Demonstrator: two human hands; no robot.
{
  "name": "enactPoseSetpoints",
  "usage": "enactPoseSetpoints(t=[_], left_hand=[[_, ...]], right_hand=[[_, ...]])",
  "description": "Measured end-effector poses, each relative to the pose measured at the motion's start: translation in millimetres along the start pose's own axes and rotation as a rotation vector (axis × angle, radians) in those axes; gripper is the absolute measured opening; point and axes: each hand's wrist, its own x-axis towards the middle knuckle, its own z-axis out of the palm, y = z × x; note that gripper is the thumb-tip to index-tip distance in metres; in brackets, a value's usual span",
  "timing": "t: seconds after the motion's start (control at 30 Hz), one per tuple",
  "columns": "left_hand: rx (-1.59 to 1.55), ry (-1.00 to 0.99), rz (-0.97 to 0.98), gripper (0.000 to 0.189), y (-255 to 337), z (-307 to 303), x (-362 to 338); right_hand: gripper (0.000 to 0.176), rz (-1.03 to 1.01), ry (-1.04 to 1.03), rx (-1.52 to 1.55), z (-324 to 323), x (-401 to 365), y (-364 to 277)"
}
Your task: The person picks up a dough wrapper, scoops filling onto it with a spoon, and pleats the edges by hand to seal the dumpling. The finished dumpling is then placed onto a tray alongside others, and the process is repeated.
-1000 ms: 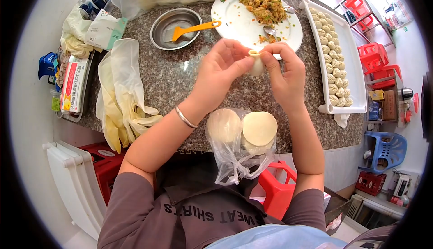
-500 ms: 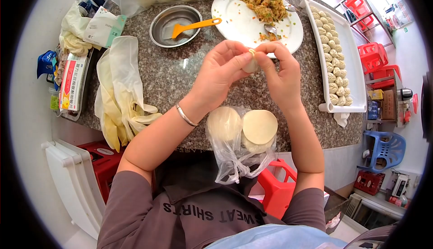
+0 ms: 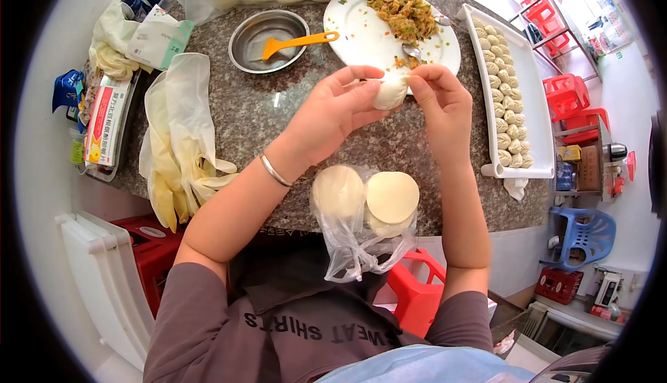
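Observation:
A pale, pleated dumpling [image 3: 390, 95] is held between both hands, just in front of a white plate [image 3: 351, 44]. My left hand [image 3: 342, 100] cups its left side, thumb and fingers pressed on it. My right hand [image 3: 443, 97] pinches the dough at its upper right with thumb and forefinger. On the plate lie a mound of chopped filling [image 3: 404, 15] and a metal spoon [image 3: 412, 52]. Below my hands, two stacks of round wrappers [image 3: 392, 197] rest on a clear plastic bag [image 3: 351, 247] at the counter's near edge.
A long white tray [image 3: 535, 105] with rows of pleated dumplings [image 3: 509, 98] stands on the right. At the left are a steel bowl [image 3: 240, 43] with an orange-handled scraper [image 3: 299, 41], pale gloves [image 3: 184, 126] and boxes [image 3: 108, 122]. A red stool [image 3: 417, 300] stands below the counter.
Both hands have turned the dumpling, so its pleated side now shows more. My right hand has moved slightly right, and the whole view has shifted a little.

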Motion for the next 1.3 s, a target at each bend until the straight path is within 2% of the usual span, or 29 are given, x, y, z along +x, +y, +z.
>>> enactPoseSetpoints(t=[0.1,0.2,0.33,0.43,0.53,0.6,0.67,0.73,0.8,0.87,0.9,0.93,0.97,1.0,1.03,1.07,1.1,1.23,1.3], left_hand=[[-0.108,-0.045,-0.087,0.028,4,-2,-1],[-0.133,-0.078,-0.133,0.028,5,-1,-1],[-0.160,-0.033,-0.154,0.030,4,-3,-1],[-0.175,-0.043,-0.160,0.031,5,-3,-1],[-0.129,-0.008,-0.139,0.033,7,1,-3],[0.009,0.096,-0.082,0.037,6,7,-5],[0.054,0.042,-0.085,0.039,1,10,-4],[0.101,0.022,-0.091,0.040,-1,9,-5],[0.059,-0.058,-0.150,0.039,2,11,-8],[0.072,-0.055,-0.189,0.034,5,22,-12],[0.241,-0.091,-0.169,0.031,2,21,-12],[0.408,-0.131,-0.148,0.029,-3,22,-13],[0.484,-0.148,-0.123,0.022,-7,26,-16],[0.477,-0.169,-0.143,0.022,-11,28,-18],[0.650,-0.275,-0.033,0.019,-15,28,-20],[0.820,-0.376,0.087,0.017,-17,29,-22],[0.904,-0.449,0.173,0.018,-17,31,-23],[1.078,-0.549,0.240,0.021,-19,37,-27],[1.156,-0.434,0.297,0.024,-18,41,-28]], right_hand=[[0.009,0.068,-0.076,0.081,-5,4,-10],[0.010,-0.014,-0.182,0.058,-15,7,-3],[0.010,-0.012,-0.185,0.030,-16,6,0],[0.011,-0.120,-0.135,-0.111,-16,7,8],[0.021,-0.077,-0.134,-0.087,-16,9,-4],[0.034,-0.183,-0.202,-0.325,-14,8,-22],[0.046,-0.210,-0.308,-0.398,-11,0,-28],[0.044,-0.289,-0.401,-0.561,-19,-3,-32],[0.040,-0.259,-0.320,-0.527,-30,-8,-44],[0.037,-0.147,-0.165,-0.512,-56,-15,-54],[0.040,-0.168,-0.119,-0.513,-79,-15,-45],[0.044,-0.102,-0.043,-0.527,-101,-20,-45],[0.046,-0.099,0.037,-0.520,-122,-25,-44],[0.045,-0.123,0.100,-0.639,-148,-27,-42],[0.041,-0.055,0.199,-0.616,-170,-32,-44],[0.036,0.101,0.303,-0.440,-186,-38,-51],[0.032,0.137,0.435,-0.445,-203,-42,-51],[0.031,0.170,0.604,-0.382,-273,-63,-20],[0.039,0.478,0.600,-0.971,-285,-71,-9]])
